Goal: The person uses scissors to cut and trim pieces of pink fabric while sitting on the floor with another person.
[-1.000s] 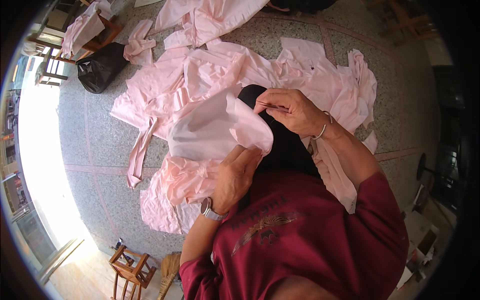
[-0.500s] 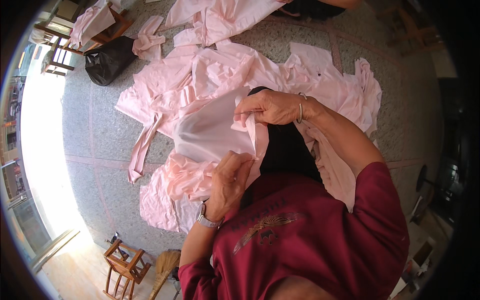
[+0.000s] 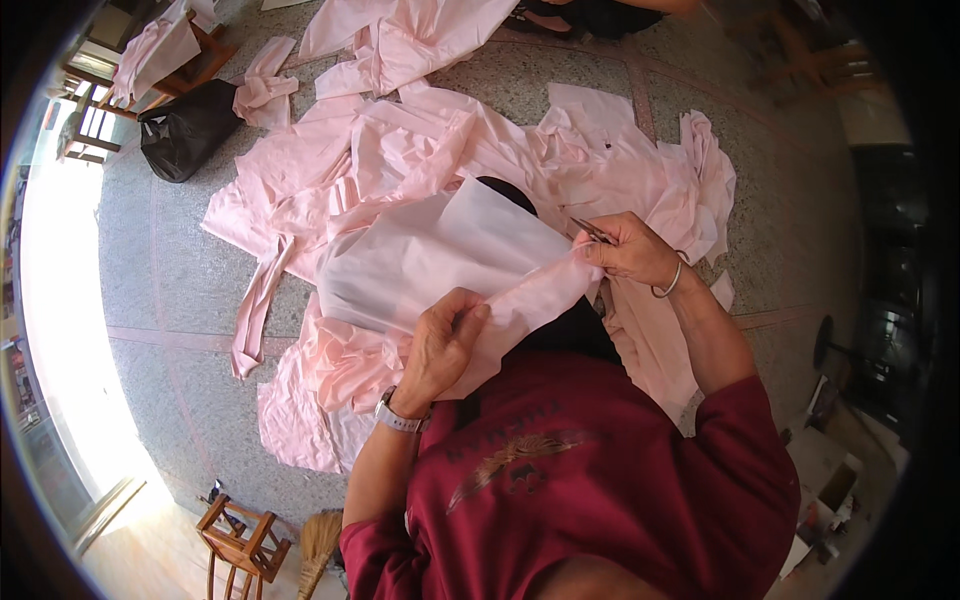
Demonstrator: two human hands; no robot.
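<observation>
A pale pink piece of fabric point(image 3: 450, 240) lies over my lap, its near edge drawn taut between my hands. My left hand point(image 3: 445, 345) pinches that edge between thumb and fingers, left of centre. Further right, my right hand point(image 3: 630, 250) is closed on the other end of the edge. The same hand also holds dark, pointed thread snips point(image 3: 593, 231), their tips sticking out to the left above the cloth. Parts of the snips are hidden by my fingers. A bunched, ruffled pink part point(image 3: 350, 360) hangs beside my left wrist.
More pink cloth point(image 3: 410, 135) is heaped on the grey floor ahead, with a loose strip point(image 3: 262, 310) at its left. A black bag point(image 3: 190, 130) stands far left, near a wooden stool with cloth. Another wooden stool point(image 3: 240, 540) and a broom point(image 3: 320, 550) are at lower left.
My right hand has moved right and slightly down with the fabric edge, stretching it out. My left hand has shifted slightly left. The fabric now lies flatter across my lap.
</observation>
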